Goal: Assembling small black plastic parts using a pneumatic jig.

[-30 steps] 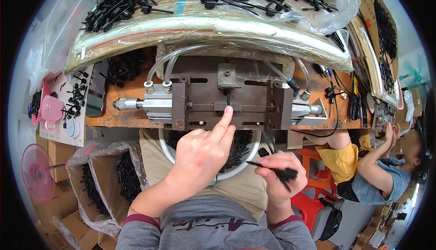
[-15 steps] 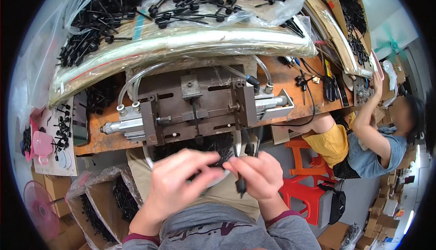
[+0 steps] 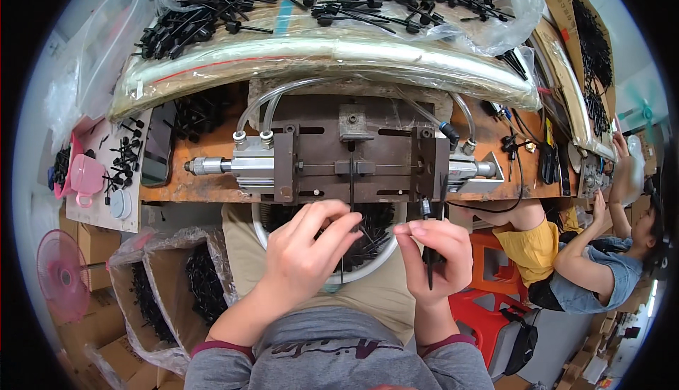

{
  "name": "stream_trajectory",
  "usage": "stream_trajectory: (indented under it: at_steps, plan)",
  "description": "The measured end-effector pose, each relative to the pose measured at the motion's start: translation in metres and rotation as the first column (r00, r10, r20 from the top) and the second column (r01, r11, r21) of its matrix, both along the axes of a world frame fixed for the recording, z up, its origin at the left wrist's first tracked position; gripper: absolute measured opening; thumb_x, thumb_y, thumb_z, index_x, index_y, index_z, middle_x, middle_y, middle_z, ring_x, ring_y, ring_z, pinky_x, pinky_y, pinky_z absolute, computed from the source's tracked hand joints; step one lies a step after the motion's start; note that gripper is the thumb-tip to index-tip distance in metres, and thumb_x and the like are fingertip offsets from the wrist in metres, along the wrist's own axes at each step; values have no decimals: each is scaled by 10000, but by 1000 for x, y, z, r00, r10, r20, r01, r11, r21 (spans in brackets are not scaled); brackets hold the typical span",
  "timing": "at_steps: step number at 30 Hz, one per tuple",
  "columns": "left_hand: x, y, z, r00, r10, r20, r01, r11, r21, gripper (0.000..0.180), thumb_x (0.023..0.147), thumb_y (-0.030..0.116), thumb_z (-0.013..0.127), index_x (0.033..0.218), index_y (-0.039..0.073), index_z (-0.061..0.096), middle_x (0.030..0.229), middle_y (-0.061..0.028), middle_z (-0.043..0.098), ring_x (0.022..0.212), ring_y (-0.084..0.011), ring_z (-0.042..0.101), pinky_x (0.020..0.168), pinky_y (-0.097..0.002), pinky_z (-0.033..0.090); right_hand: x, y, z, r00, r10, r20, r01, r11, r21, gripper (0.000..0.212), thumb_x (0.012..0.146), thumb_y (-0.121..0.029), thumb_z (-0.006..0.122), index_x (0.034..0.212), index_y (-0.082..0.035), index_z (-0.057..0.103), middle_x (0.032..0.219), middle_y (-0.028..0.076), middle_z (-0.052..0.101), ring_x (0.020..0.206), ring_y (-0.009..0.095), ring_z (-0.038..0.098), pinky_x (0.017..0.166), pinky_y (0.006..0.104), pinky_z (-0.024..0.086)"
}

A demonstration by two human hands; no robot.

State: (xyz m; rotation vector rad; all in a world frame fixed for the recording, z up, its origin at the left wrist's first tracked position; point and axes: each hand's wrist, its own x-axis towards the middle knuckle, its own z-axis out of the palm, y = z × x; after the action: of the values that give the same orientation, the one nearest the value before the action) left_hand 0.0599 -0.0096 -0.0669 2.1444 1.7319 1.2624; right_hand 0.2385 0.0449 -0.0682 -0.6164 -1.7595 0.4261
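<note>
My left hand [image 3: 308, 248] is closed in a pinch on a thin black plastic stem [image 3: 341, 271], whose end sticks out below the fingers. The fingertips are at the near edge of a brown metal clamping fixture [image 3: 322, 142], just below a black rod [image 3: 352, 186] standing in its middle block; whether stem and rod are one piece I cannot tell. Closed around a few black stems with thicker knobbed ends [image 3: 429, 257], my right hand [image 3: 445, 248] is to the right of the fixture's centre. Below the fingers, a white-rimmed basin [image 3: 401, 252] of black parts rests at my lap.
Air cylinders [image 3: 253, 167] with clear hoses flank the fixture on an orange-brown bench [image 3: 180, 190]. Behind lies a plastic-wrapped tray edge [image 3: 283, 64] heaped with black stems. Cartons [image 3: 166, 266] of parts stand lower left. At right a co-worker [image 3: 594, 262] sits near red stools [image 3: 484, 312].
The view has shifted, so the fixture appears farther right. My left hand, blurred before, has come to the fixture's near edge and pinches a stem. My right hand keeps its stems, now more upright.
</note>
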Motion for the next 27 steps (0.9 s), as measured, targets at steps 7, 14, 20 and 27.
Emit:
stream_trajectory:
  at_steps: [7, 14, 20, 27]
  plan:
    - [6, 20, -13, 970, 68, -234, -53, 996, 67, 285, 665, 88, 786, 926, 17, 694, 1189, -113, 670, 749, -195, 663, 673, -306, 523, 12, -5, 1, 974, 115, -197, -164, 954, -253, 215, 862, 141, 572, 1023, 9, 518, 997, 187, 629, 804, 271, 701, 736, 336, 581]
    - [7, 26, -3, 963, 63, -263, -66, 998, -2, 271, 642, 88, 801, 888, 32, 704, 1163, -96, 691, 612, -172, 629, 580, -272, 481, 24, -6, 7, 795, 74, -602, -500, 643, -580, 131, 937, 37, 546, 1062, 42, 505, 968, 270, 666, 593, 270, 680, 597, 328, 570]
    - [6, 29, 0, 957, 30, -288, -42, 999, -35, 246, 672, 96, 786, 891, 22, 702, 1144, -136, 688, 585, -168, 645, 562, -271, 491, 25, 2, 8, 775, 18, -632, -573, 443, -689, 101, 923, 8, 590, 1010, 46, 554, 862, 242, 691, 493, 212, 641, 427, 266, 510]
    - [6, 10, 15, 990, -104, 91, 99, 994, 54, 270, 705, 173, 826, 907, 41, 705, 915, -73, 711, 650, -188, 663, 572, -273, 510, 20, 4, 5, 812, -20, -584, -534, 381, -755, 70, 893, 11, 641, 929, 46, 592, 806, 182, 681, 486, 172, 630, 377, 242, 476]
